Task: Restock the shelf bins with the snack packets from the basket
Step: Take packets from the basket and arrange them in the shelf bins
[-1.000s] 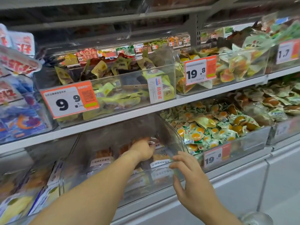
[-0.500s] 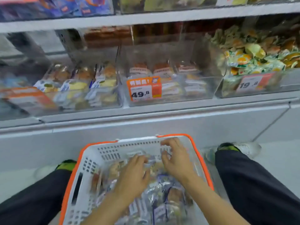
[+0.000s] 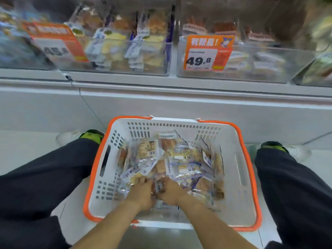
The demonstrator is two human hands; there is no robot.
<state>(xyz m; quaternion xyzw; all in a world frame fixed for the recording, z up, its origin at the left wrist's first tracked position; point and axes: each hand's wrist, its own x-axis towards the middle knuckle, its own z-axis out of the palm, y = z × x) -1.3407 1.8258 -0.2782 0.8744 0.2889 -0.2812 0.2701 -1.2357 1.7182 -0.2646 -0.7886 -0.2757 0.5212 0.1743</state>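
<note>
From the head camera, the shelf bins (image 3: 233,65) up top are smeared with blur, their contents hard to read beyond the 49.8 price tag (image 3: 208,53). Both arms are cut off at the bottom edge. Down in the basket (image 3: 239,169), between the knees, the snack packets (image 3: 181,159) lie heaped. The left hand (image 3: 142,193) and right hand (image 3: 170,192) sit side by side at the near edge of the pile, fingers curled down into the packets; exactly which packets each grips is hidden.
</note>
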